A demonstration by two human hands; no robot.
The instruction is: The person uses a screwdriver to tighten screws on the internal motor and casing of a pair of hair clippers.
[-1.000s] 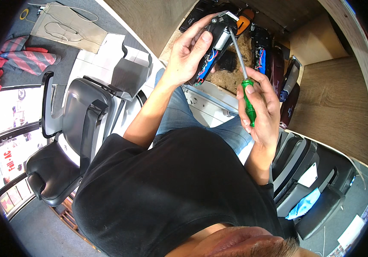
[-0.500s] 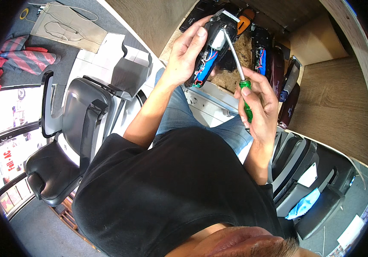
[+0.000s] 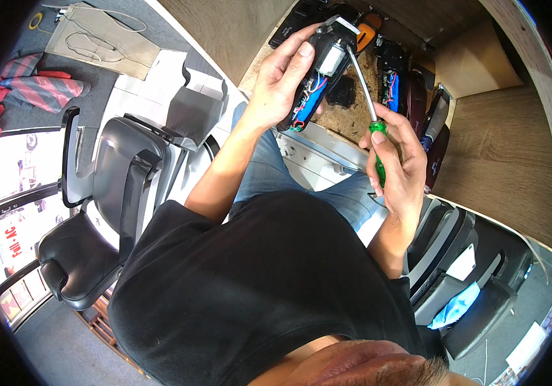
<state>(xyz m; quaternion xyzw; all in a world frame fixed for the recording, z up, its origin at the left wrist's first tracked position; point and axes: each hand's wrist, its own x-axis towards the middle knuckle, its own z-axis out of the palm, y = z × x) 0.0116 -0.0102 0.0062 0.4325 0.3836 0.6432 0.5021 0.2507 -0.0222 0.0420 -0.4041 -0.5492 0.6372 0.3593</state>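
Observation:
My left hand (image 3: 278,87) is closed round a black hair clipper (image 3: 318,71), its casing open to show a silver motor (image 3: 331,59), a blue battery (image 3: 309,103) and thin wires. My right hand (image 3: 395,157) grips a screwdriver (image 3: 379,148) by its green handle; the metal tip is at the clipper's right side near the blade head, though I cannot tell if it touches. Another opened clipper (image 3: 392,80) with a blue battery lies just beyond, on a chipboard shelf (image 3: 364,114), beside an orange-and-black item (image 3: 369,29).
A wooden cabinet (image 3: 488,154) surrounds the shelf, with more dark devices inside. Black padded chairs stand at the left (image 3: 125,164) and lower right (image 3: 456,270). A plaid cloth (image 3: 44,96) and a board with cable (image 3: 92,38) lie at the upper left.
My right hand and the screwdriver have shifted slightly to the right since the last frame. The clipper has tilted a little in my left hand.

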